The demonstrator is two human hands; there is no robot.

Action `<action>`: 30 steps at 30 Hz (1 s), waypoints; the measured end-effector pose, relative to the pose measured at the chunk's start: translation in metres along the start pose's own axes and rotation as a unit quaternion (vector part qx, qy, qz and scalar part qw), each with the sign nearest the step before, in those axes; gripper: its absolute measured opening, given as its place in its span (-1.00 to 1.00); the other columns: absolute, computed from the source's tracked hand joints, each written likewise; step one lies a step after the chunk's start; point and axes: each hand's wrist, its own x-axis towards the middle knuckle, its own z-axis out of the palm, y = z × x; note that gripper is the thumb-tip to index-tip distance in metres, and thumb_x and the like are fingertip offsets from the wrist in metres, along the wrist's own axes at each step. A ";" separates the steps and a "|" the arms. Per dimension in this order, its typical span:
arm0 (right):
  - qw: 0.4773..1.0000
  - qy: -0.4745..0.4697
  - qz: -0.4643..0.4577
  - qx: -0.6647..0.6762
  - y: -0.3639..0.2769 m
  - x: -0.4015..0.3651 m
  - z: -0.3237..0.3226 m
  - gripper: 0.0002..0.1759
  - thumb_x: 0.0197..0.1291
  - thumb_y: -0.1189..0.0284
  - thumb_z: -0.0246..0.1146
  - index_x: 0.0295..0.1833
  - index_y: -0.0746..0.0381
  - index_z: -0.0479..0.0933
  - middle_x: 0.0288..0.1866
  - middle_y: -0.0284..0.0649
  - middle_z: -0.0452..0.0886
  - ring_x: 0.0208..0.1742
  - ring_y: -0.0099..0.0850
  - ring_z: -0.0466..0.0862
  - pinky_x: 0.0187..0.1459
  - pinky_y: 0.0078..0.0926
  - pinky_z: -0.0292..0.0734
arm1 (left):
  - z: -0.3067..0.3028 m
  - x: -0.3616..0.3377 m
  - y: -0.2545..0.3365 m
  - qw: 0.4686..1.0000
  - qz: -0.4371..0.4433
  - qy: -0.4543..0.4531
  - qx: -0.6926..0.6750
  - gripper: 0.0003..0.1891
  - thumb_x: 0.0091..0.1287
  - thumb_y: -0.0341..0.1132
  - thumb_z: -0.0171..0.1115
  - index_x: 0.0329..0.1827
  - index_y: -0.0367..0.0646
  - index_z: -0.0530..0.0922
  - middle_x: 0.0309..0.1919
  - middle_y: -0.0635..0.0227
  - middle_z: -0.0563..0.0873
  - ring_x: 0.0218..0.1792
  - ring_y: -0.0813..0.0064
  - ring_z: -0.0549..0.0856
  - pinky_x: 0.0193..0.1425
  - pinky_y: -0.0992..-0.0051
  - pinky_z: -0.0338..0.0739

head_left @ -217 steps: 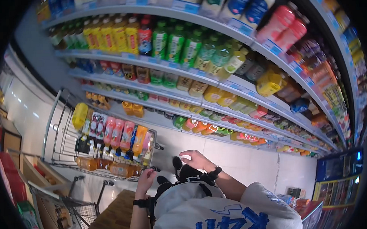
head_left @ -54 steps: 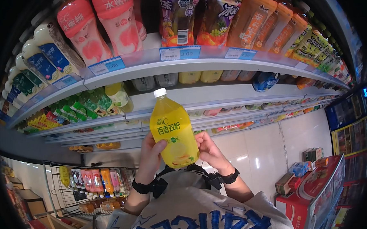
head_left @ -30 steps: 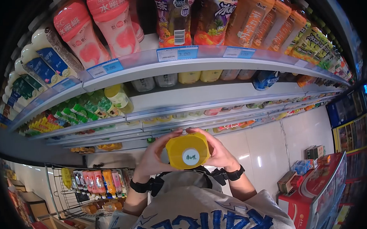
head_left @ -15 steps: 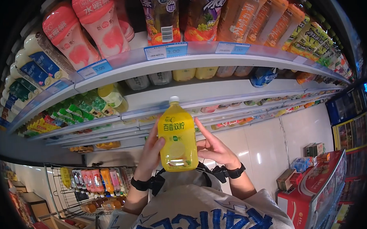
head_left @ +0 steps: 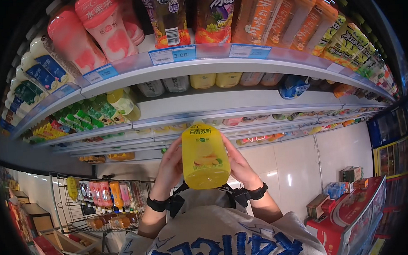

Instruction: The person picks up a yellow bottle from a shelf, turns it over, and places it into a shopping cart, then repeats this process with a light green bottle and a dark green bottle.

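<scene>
A yellow juice bottle (head_left: 205, 157) is held in front of my chest, its printed label toward me. It is tilted, with its base raised toward the camera and its neck pointing at the shelves. My left hand (head_left: 170, 164) grips the bottle's left side, fingers partly hidden behind it. On the opposite side my right hand (head_left: 240, 164) is wrapped round the bottle, and its fingertips are hidden too. Black straps circle both wrists.
A shelf edge (head_left: 210, 65) curves across the front, carrying pink bottles (head_left: 109, 33), dark drinks (head_left: 169, 19) and orange drinks (head_left: 258, 18). Yellow bottles (head_left: 204, 80) stand one level down. A wire cart (head_left: 61, 197) with drinks is at left; a red display box (head_left: 349, 212) stands right.
The bottle has tipped, so its cap end points away and its base shows more. My right hand's fingers, spread before, now close against its side. The view has shifted slightly.
</scene>
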 end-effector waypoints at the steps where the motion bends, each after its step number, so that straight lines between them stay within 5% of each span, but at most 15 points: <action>1: 0.998 0.059 -0.003 -0.015 0.000 0.002 0.004 -0.19 0.40 0.63 -0.04 0.64 0.15 -0.24 0.16 -0.21 0.57 0.04 -0.50 0.61 0.10 -0.64 0.43 | -0.005 0.000 -0.007 1.000 0.003 -0.006 0.012 -0.51 0.58 -0.20 -0.01 0.48 -0.22 0.25 0.16 0.37 0.63 0.01 0.62 0.67 0.08 0.59 0.55; 3: 0.993 0.117 -0.005 -0.028 0.005 0.000 -0.002 -0.27 0.41 0.60 -0.08 0.63 0.19 -0.16 0.08 -0.28 0.60 -0.03 -0.53 0.62 0.06 -0.66 0.45 | -0.004 0.000 -0.016 1.000 0.006 -0.011 0.024 -0.54 0.58 -0.21 -0.01 0.45 -0.23 0.28 0.13 0.39 0.64 -0.01 0.65 0.66 0.04 0.62 0.55; 5: 0.969 0.126 -0.036 -0.210 0.023 -0.005 -0.023 -0.45 0.45 0.56 -0.11 0.51 0.26 0.03 0.02 -0.30 0.58 -0.13 -0.58 0.64 -0.05 -0.64 0.51 | 0.001 -0.002 -0.023 1.000 0.007 -0.013 0.023 -0.59 0.59 -0.22 -0.02 0.40 -0.21 0.33 0.04 0.45 0.64 -0.10 0.75 0.64 -0.09 0.69 0.54; 12: 0.973 0.090 0.093 -0.191 0.002 -0.020 -0.031 -0.62 0.49 0.50 -0.07 0.34 0.28 0.14 -0.01 -0.15 0.60 -0.16 -0.55 0.67 -0.10 -0.57 0.55 | 0.014 -0.014 -0.041 0.999 -0.026 0.042 0.003 -0.63 0.61 -0.22 -0.06 0.37 -0.18 0.33 0.05 0.44 0.63 -0.10 0.74 0.64 -0.09 0.67 0.55; 15: 0.980 0.084 0.097 -0.153 0.002 -0.019 -0.031 -0.55 0.45 0.55 -0.01 0.39 0.29 0.11 -0.11 -0.15 0.63 -0.19 -0.51 0.67 -0.09 -0.54 0.54 | 0.004 -0.021 -0.049 0.999 -0.036 0.028 -0.003 -0.62 0.63 -0.19 -0.11 0.36 -0.21 0.32 0.11 0.39 0.61 0.00 0.69 0.63 -0.01 0.64 0.56; 21: 0.994 -0.041 0.091 -0.047 0.013 -0.018 -0.025 -0.18 0.29 0.60 0.14 0.61 0.16 -0.03 0.06 -0.06 0.67 0.07 -0.46 0.63 0.09 -0.47 0.49 | 0.004 -0.045 -0.044 0.997 -0.015 0.069 -0.020 -0.57 0.64 -0.09 -0.17 0.39 -0.18 0.29 0.15 0.35 0.58 0.10 0.64 0.60 0.15 0.56 0.52; 23: 0.991 -0.077 0.107 -0.024 0.022 -0.011 -0.020 0.01 0.20 0.62 0.19 0.66 0.10 -0.21 0.22 -0.05 0.57 0.10 -0.40 0.63 0.16 -0.41 0.49 | -0.002 -0.054 -0.042 0.994 0.028 0.109 0.013 -0.53 0.63 -0.06 -0.17 0.42 -0.17 0.27 0.14 0.34 0.59 0.10 0.63 0.61 0.17 0.56 0.52; 30: 0.975 -0.173 0.128 -0.058 0.027 0.016 0.050 0.14 0.12 0.65 0.32 0.66 0.14 -0.29 0.54 -0.13 0.16 0.16 -0.44 0.46 0.16 -0.44 0.49 | -0.050 -0.115 -0.018 0.986 0.079 0.119 0.083 -0.50 0.56 -0.27 0.02 0.51 -0.07 0.15 0.05 0.31 0.66 -0.10 0.64 0.69 -0.05 0.62 0.61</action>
